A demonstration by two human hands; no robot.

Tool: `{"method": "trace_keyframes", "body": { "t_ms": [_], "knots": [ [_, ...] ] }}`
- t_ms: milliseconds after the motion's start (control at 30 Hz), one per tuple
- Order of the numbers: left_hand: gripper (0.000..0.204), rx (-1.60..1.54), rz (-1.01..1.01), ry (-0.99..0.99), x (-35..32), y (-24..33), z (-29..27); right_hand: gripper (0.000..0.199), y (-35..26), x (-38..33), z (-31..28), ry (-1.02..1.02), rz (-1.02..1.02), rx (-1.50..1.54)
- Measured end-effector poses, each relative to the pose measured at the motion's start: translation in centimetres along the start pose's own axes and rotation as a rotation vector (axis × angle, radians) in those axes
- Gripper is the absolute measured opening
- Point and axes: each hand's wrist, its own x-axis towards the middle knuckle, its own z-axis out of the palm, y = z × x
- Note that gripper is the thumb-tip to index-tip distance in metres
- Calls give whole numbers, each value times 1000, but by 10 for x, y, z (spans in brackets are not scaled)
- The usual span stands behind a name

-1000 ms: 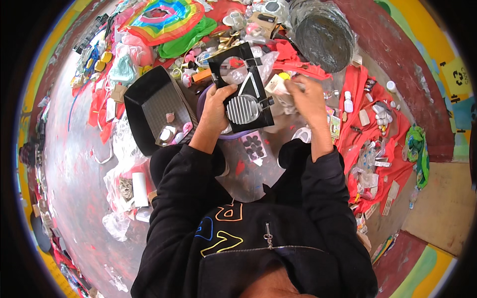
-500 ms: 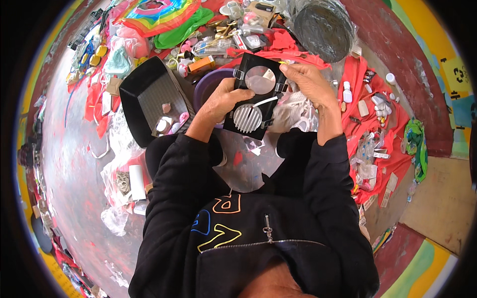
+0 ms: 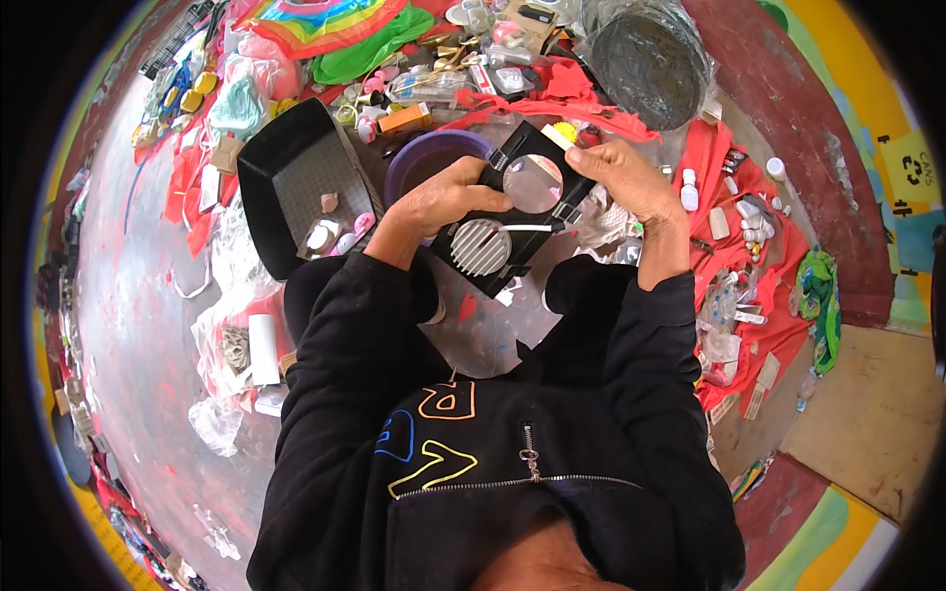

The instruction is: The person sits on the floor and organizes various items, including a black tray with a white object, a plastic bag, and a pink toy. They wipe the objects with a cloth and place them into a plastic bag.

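Both my hands hold up a flat black panel (image 3: 501, 275) in front of me, tilted. On it are a round clear or mirror-like disc (image 3: 533, 184), a round pale slatted disc (image 3: 481, 247) and a thin white strip (image 3: 527, 228). Black clips show along its edges. My left hand (image 3: 443, 202) grips its left edge, thumb on the face and the other fingers hidden behind. My right hand (image 3: 631, 182) is closed at the upper right corner. By the right thumb a small white piece (image 3: 557, 136) sticks out; whether it belongs to the panel, I cannot tell.
Left of the panel stands a black bin (image 3: 258, 167) with a few small items inside. A purple basin (image 3: 402, 172) sits partly behind my left hand. Beyond is a round dark tub (image 3: 647, 74) wrapped in plastic. Red cloth (image 3: 774, 295) strewn with small items lies at right.
The panel has turned clockwise, its top moving right and its lower end shifting slightly down. Both hands moved with it and keep their hold. The white piece by the right thumb shows more.
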Motion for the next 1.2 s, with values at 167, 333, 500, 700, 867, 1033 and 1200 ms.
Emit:
{"method": "trace_keyframes", "body": {
  "t_ms": [167, 333, 500, 700, 867, 1033, 1200],
  "knots": [
    [42, 76, -142, -57, -6, 1, -11, 37, 3, -3, -14, -124, 34, -34],
    [42, 80, -99, -129, -9, 12, -9, 35, -6, -9, -17, -68, -28, 57],
    [36, 153, -84, -239, -6, 8, -7, 29, -11, 4, 15, -295, -17, -30],
    [45, 143, 92, -298, 8, -16, -23, 21, -15, -8, 9, -276, -45, 44],
    [38, -101, 20, 171, 12, -12, -25, 22, -10, -16, 12, -140, -120, 262],
    [23, -478, 75, 542, 19, -7, -49, 26, -7, -18, -4, -22, -179, 266],
    [25, -324, 116, 735, 17, -24, -72, 23, 1, -14, -7, 184, -264, 375]
  ]
}}
